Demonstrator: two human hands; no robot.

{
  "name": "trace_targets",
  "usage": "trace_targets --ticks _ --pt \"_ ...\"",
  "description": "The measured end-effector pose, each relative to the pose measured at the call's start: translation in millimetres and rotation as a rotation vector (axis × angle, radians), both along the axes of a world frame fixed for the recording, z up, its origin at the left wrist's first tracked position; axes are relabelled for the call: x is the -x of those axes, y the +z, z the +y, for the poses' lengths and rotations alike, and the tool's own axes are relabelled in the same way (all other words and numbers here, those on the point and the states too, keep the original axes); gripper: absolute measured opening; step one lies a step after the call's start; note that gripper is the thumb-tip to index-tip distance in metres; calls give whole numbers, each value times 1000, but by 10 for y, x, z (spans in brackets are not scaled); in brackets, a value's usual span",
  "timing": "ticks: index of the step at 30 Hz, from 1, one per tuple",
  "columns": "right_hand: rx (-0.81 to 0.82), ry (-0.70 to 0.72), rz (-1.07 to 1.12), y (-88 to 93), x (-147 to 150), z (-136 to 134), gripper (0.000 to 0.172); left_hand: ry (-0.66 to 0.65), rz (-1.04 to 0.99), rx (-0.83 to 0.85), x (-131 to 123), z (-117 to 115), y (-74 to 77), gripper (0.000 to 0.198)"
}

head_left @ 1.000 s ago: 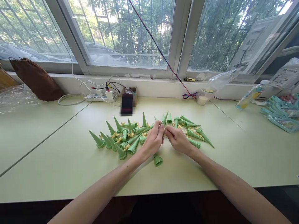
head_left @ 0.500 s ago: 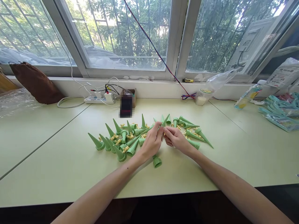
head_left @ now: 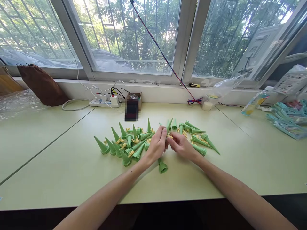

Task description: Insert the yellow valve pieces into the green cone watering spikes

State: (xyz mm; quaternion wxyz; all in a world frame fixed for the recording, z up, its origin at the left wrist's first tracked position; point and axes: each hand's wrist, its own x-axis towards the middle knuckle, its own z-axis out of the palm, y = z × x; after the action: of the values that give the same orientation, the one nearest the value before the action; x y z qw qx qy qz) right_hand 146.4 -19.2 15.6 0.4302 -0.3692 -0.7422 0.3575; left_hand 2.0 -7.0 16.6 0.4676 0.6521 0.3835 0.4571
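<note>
Lower centre: a loose green cone (head_left: pixel 163 168) | Centre: left hand (head_left: pixel 156 145) closed round a green spike (head_left: pixel 169 123), tip up; right hand (head_left: pixel 183 147) pinching a yellow fitting (head_left: pixel 170 137), plainer than half a second ago, so seemingly not buried in the spike | Beyond: upright cone (head_left: pixel 174 124)

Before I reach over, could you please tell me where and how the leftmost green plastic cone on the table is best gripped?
I'd pinch the leftmost green plastic cone around its lower body, just above the wide base, coming from the left: it stands point-up, and more green cones stand close on its right.
</note>
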Motion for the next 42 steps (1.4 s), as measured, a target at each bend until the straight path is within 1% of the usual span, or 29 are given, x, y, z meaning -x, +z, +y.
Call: trace_targets --ticks 2,7,13,20,24,30,36,42 --pt "-35 -33 -21 -20 0 3 32 14 20 -12 2 -10 11 29" --pt "-85 -136 -27 -83 -17 21 20 54 85 -52 7 -37 69 22" --pt "-129 -190 -37 -101 -19 44 18 80 90 -60 3 -39 77 20" --pt "-160 -211 -49 -97 -15 41 18 34 97 -54 9 -34 39 23" --pt "-172 -218 -50 -94 -11 40 16 31 114 -67 15 -32 31 27" --pt "-177 -217 -50 -107 -16 28 15 51 180 -84 24 -58 49 31" --pt "-184 -218 -46 -142 -25 34 17 50 191 -105 22 -85 78 31" --pt "-172 -217 -19 -138 -23 36 19 30 179 -125 20 -76 85 31"
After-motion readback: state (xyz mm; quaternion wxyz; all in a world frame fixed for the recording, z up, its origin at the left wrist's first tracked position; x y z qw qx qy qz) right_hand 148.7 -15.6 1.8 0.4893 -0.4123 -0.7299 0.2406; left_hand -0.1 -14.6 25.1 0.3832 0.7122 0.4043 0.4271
